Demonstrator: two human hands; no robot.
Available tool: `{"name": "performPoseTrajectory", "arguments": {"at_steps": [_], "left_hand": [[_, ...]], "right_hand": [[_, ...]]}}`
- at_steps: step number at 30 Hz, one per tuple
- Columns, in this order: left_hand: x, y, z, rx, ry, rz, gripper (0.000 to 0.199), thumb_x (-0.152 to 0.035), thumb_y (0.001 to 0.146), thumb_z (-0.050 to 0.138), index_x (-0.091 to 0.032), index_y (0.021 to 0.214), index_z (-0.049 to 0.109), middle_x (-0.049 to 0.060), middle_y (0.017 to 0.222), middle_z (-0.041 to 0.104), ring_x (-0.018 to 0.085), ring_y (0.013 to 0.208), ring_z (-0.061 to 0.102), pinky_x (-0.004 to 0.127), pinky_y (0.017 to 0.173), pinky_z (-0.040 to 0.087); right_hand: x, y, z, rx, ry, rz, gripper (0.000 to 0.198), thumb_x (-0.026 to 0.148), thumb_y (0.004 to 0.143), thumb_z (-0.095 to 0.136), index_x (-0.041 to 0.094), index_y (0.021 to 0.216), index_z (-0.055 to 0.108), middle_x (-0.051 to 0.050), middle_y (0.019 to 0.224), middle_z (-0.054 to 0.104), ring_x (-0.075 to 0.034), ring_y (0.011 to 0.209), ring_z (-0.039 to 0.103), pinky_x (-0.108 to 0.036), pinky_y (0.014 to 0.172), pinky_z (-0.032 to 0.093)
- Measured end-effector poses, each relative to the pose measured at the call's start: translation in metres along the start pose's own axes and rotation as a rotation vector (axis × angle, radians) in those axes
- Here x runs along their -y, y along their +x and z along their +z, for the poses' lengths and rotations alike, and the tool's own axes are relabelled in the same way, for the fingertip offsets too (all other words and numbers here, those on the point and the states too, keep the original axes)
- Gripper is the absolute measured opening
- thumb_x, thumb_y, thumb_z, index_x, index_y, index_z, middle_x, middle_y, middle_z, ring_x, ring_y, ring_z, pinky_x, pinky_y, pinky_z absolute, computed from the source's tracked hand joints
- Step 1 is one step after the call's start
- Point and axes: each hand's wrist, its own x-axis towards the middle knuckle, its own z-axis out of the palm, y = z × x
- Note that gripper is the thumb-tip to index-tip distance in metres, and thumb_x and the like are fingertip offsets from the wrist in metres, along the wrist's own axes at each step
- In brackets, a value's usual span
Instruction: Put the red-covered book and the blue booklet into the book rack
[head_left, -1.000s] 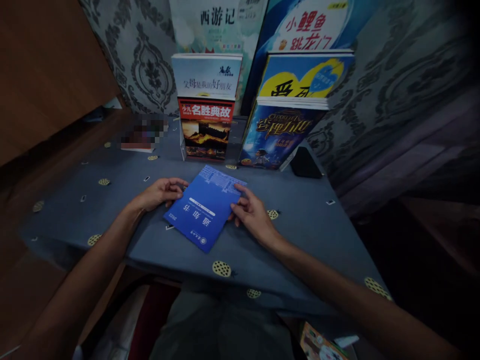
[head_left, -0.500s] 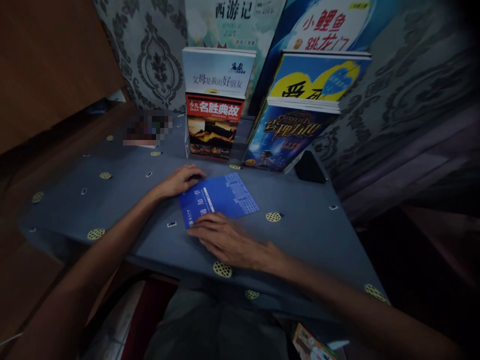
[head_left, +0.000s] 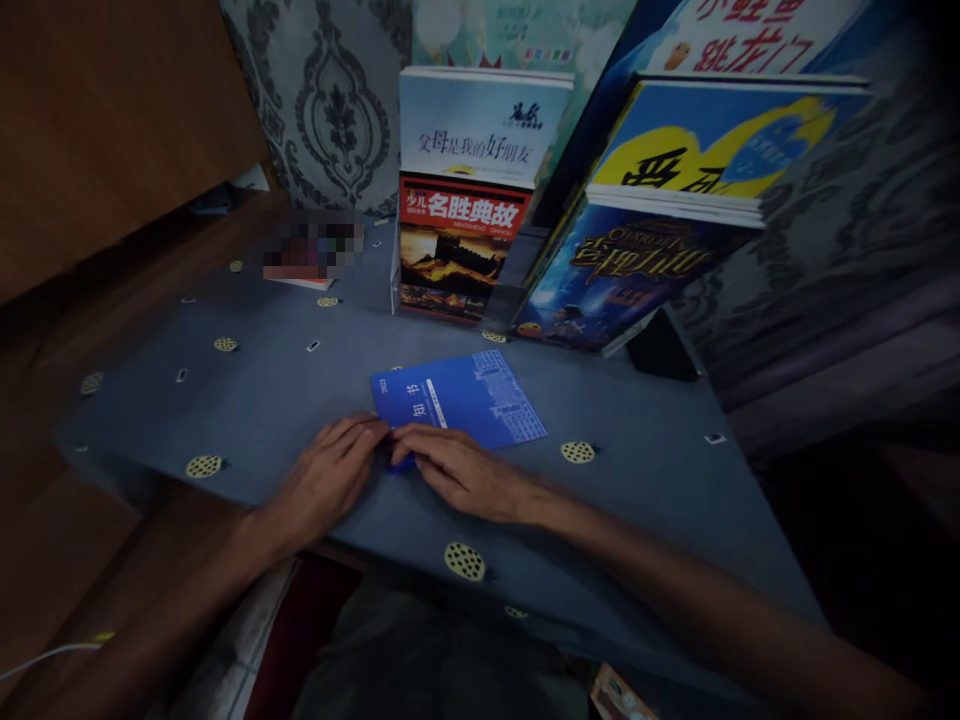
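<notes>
A thin blue booklet (head_left: 469, 400) with white Chinese characters lies flat on the table's dark blue cloth (head_left: 262, 400). My left hand (head_left: 330, 485) and my right hand (head_left: 457, 475) rest side by side on the booklet's near edge, fingertips pressing on it and covering its near left corner. Neither hand lifts it.
Behind the booklet, a display rack holds several children's books: a red-titled one (head_left: 457, 250), a white one (head_left: 480, 125) above it, a dark blue one (head_left: 615, 280) and a yellow-blue one (head_left: 712, 150). A black object (head_left: 664, 350) sits at the back right. A wooden panel (head_left: 97, 120) stands left.
The booklet was turned from a slanted position to lying sideways. My left hand came from its far left edge down to its near edge, beside my right hand. The view shifted closer.
</notes>
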Motion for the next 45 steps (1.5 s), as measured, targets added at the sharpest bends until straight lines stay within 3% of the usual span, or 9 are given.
{"name": "performPoseTrajectory", "arguments": {"at_steps": [9, 15, 21, 28, 34, 39, 45], "left_hand": [[0.005, -0.002, 0.01, -0.039, -0.011, -0.078, 0.039, -0.016, 0.1, 0.042, -0.02, 0.138, 0.049, 0.012, 0.128, 0.069, 0.024, 0.121, 0.065, 0.044, 0.102, 0.054], [0.004, 0.002, 0.007, -0.033, -0.008, -0.073, 0.035, -0.018, 0.101, 0.041, -0.021, 0.134, 0.053, 0.01, 0.124, 0.07, 0.023, 0.117, 0.065, 0.042, 0.1, 0.055], [0.001, 0.02, 0.002, 0.112, 0.051, -0.082, 0.024, -0.028, 0.103, 0.044, -0.02, 0.116, 0.063, 0.009, 0.109, 0.066, 0.025, 0.102, 0.061, 0.045, 0.095, 0.054], [0.014, 0.032, 0.009, 0.116, 0.101, -0.114, 0.033, -0.043, 0.097, 0.059, -0.022, 0.122, 0.056, 0.016, 0.15, 0.047, 0.034, 0.14, 0.044, 0.055, 0.111, 0.043], [0.018, 0.031, 0.009, 0.151, 0.106, -0.12, 0.032, -0.051, 0.098, 0.054, -0.022, 0.112, 0.058, 0.016, 0.148, 0.051, 0.035, 0.139, 0.047, 0.057, 0.107, 0.045], [0.018, 0.032, 0.009, 0.148, 0.109, -0.131, 0.034, -0.054, 0.097, 0.054, -0.023, 0.11, 0.058, 0.015, 0.145, 0.054, 0.035, 0.138, 0.048, 0.055, 0.105, 0.047], [0.018, 0.031, 0.009, 0.147, 0.094, -0.132, 0.034, -0.053, 0.098, 0.051, -0.023, 0.111, 0.059, 0.016, 0.147, 0.053, 0.037, 0.138, 0.049, 0.057, 0.104, 0.048]], "right_hand": [[-0.018, 0.015, -0.01, 0.042, -0.082, -0.056, 0.031, 0.001, 0.093, 0.044, 0.02, 0.1, 0.067, -0.008, 0.121, 0.072, -0.019, 0.129, 0.06, -0.044, 0.112, 0.047], [-0.041, 0.035, -0.015, 0.01, -0.154, -0.026, 0.039, 0.003, 0.094, 0.042, 0.021, 0.119, 0.066, -0.009, 0.146, 0.062, -0.019, 0.143, 0.05, -0.049, 0.123, 0.036], [-0.05, 0.045, -0.006, -0.083, -0.263, -0.027, 0.043, 0.01, 0.099, 0.04, 0.017, 0.136, 0.059, -0.013, 0.149, 0.059, -0.019, 0.145, 0.048, -0.046, 0.124, 0.037], [-0.055, 0.046, 0.002, -0.169, -0.352, 0.038, 0.044, 0.015, 0.1, 0.047, 0.014, 0.143, 0.052, -0.017, 0.15, 0.057, -0.024, 0.146, 0.047, -0.05, 0.123, 0.037], [-0.058, 0.028, -0.013, -0.205, -0.403, 0.167, 0.043, 0.024, 0.103, 0.046, 0.008, 0.142, 0.053, -0.021, 0.153, 0.053, -0.028, 0.15, 0.041, -0.051, 0.124, 0.035], [-0.071, -0.004, -0.039, -0.29, -0.4, 0.308, 0.043, 0.024, 0.102, 0.046, 0.012, 0.143, 0.054, -0.02, 0.155, 0.05, -0.028, 0.15, 0.041, -0.053, 0.124, 0.034], [-0.08, -0.038, -0.059, -0.306, -0.442, 0.367, 0.042, 0.024, 0.103, 0.04, 0.01, 0.14, 0.055, -0.02, 0.154, 0.051, -0.028, 0.149, 0.042, -0.053, 0.126, 0.031]]}}
